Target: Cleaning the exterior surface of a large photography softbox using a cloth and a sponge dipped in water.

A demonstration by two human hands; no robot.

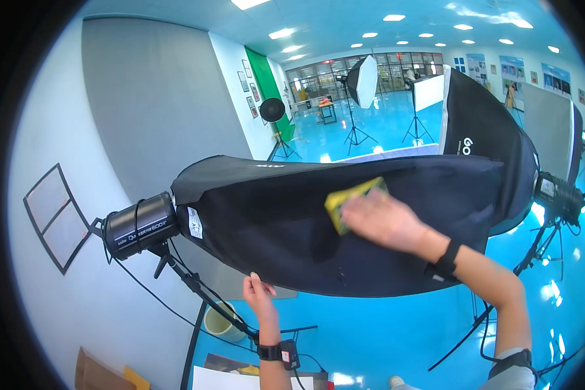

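Note:
A large black fabric softbox (282, 219) stretches across the view before me, fixed at its left end to a black Godox studio flash head (139, 226). My right hand (382, 217) presses a yellow and dark patterned cloth or pad (339, 204) against the softbox's broad side; motion blurs the hand, and its fingers partly hide the pad. Below the softbox's lower left edge, my left hand (259, 287) pinches the rim of the fabric between thumb and fingers. Both wrists wear black straps.
A light stand (209, 297) with hanging cables carries the flash. Beneath it stands a pale bucket (224, 321). Close on the right is another softbox (482, 122) with its flash head (560, 197). Farther back stand an octagonal softbox (363, 83) and a rectangular one (428, 93).

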